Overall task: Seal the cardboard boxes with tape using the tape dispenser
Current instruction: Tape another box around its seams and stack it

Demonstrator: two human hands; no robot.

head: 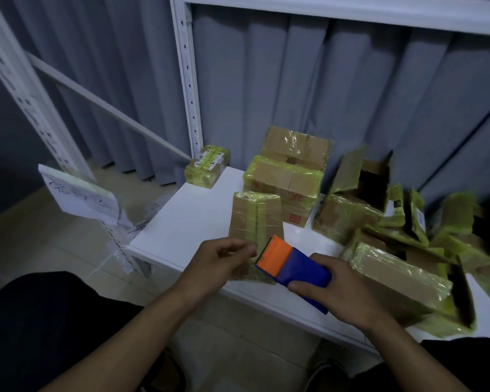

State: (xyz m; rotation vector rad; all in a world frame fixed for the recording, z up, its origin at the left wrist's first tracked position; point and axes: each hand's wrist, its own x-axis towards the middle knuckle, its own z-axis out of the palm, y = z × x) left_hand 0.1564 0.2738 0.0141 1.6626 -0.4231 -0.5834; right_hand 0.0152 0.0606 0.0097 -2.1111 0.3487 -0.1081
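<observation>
- A person's right hand (337, 290) is wrapped round the blue body of a dispenser (297, 267), thumb along its near side and fingers over the top.
- The dispenser's orange head points far-left and touches the near right part of a small box (255, 219).
- The left hand (218, 264) holds the near left edge of the same box, fingers curled, just left of the orange head.
- The box lies on a white table (187, 222) near its front edge, wrapped in yellowish tape, directly ahead of both hands.
- Beyond it sits a stack (283, 182) of taped boxes.
- To the right lie open boxes (359, 193) with flaps up, and a larger taped carton (396, 278) just right of the right hand.
- A small taped parcel (207, 168) sits at the table's far left corner.
- A grey curtain (323, 80) hangs behind.
</observation>
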